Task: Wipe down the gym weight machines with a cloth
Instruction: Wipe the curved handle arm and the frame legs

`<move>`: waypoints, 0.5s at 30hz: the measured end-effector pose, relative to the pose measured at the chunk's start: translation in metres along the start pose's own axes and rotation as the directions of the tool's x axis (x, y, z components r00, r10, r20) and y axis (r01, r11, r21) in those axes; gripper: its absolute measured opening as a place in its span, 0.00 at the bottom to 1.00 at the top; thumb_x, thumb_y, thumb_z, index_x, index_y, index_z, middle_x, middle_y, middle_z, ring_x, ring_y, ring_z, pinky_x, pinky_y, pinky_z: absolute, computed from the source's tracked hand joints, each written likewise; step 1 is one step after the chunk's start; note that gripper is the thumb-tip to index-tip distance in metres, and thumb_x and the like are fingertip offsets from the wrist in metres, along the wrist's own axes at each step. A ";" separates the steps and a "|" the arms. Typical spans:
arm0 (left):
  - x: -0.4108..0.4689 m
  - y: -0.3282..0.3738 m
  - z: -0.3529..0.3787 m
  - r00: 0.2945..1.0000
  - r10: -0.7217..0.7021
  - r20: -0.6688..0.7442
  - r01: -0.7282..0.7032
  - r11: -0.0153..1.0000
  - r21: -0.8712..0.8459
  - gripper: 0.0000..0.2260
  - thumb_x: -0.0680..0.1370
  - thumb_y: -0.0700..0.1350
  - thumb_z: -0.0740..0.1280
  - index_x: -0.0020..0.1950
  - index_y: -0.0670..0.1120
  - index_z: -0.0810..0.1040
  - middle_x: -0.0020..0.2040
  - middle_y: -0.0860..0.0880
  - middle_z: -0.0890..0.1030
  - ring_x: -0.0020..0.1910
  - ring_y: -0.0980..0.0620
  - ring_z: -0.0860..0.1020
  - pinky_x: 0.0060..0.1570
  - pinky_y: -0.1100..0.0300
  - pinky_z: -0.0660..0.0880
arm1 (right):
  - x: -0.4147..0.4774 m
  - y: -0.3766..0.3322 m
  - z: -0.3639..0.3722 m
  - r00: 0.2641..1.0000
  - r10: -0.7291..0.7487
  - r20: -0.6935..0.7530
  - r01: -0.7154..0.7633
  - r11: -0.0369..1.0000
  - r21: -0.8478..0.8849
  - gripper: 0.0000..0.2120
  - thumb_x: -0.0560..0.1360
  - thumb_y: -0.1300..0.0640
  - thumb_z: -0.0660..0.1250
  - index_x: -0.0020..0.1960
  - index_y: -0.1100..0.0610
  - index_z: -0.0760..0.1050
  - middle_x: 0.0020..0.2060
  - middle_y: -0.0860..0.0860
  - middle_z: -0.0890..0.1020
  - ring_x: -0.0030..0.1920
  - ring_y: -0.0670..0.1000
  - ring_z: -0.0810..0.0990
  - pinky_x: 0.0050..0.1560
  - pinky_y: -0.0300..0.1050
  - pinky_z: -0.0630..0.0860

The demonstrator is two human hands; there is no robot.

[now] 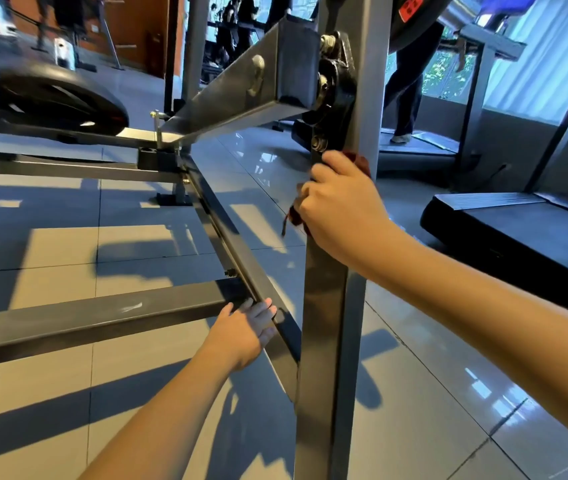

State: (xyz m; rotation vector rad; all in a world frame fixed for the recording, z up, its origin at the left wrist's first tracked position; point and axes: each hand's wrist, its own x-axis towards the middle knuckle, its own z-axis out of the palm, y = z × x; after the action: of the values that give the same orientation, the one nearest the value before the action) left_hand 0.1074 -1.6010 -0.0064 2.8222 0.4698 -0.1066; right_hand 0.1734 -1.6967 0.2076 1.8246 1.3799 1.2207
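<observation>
Cloth (357,160): dark red, soft, bunched. We grip it in our right hand (341,199), fingers curled round it, pressed to the upright post (327,323) just below the black pivot bracket (336,84).

Step in hand, as we judge it: wiping the post. The next move calls for a firm stroke down its flat face.

Left hand (248,327): fingers nearly straight, resting on the low crossbar (102,317), holding nothing.

Post and crossbar: square steel tube, grey, smooth.

Beyond: round black weight plate (54,98); glossy floor tiles (431,393); treadmill (518,230).
</observation>
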 end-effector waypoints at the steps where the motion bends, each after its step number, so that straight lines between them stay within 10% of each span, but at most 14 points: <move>1: 0.000 0.000 0.000 1.000 0.003 -0.002 -0.003 1.000 -0.011 0.23 0.84 0.53 0.46 0.79 0.52 0.50 0.79 0.55 0.47 0.78 0.51 0.46 0.75 0.48 0.45 | 0.002 0.001 0.000 0.999 0.022 0.030 -0.023 0.999 0.033 0.07 0.68 0.51 0.76 0.37 0.53 0.81 0.36 0.50 0.83 0.43 0.52 0.80 0.58 0.48 0.63; 9: -0.003 -0.002 0.000 1.000 -0.002 0.026 0.002 1.000 0.021 0.23 0.84 0.55 0.45 0.79 0.53 0.47 0.79 0.56 0.45 0.78 0.51 0.45 0.75 0.48 0.44 | -0.053 -0.040 0.022 0.993 -0.099 0.071 0.097 0.995 0.038 0.18 0.67 0.41 0.74 0.50 0.52 0.85 0.52 0.52 0.85 0.59 0.56 0.81 0.67 0.52 0.70; 15: -0.004 -0.003 0.001 0.999 0.000 0.036 0.000 1.000 0.001 0.23 0.84 0.55 0.45 0.79 0.53 0.47 0.79 0.56 0.45 0.78 0.51 0.45 0.75 0.48 0.45 | -0.033 -0.026 0.018 0.993 0.089 -0.074 -0.086 0.995 0.044 0.14 0.71 0.50 0.72 0.52 0.57 0.84 0.56 0.56 0.83 0.64 0.60 0.76 0.72 0.57 0.60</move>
State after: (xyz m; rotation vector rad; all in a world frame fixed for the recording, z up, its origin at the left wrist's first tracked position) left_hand 0.1031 -1.6001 -0.0078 2.8163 0.4622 -0.1575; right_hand 0.1761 -1.7171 0.1669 1.9021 1.3887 1.3278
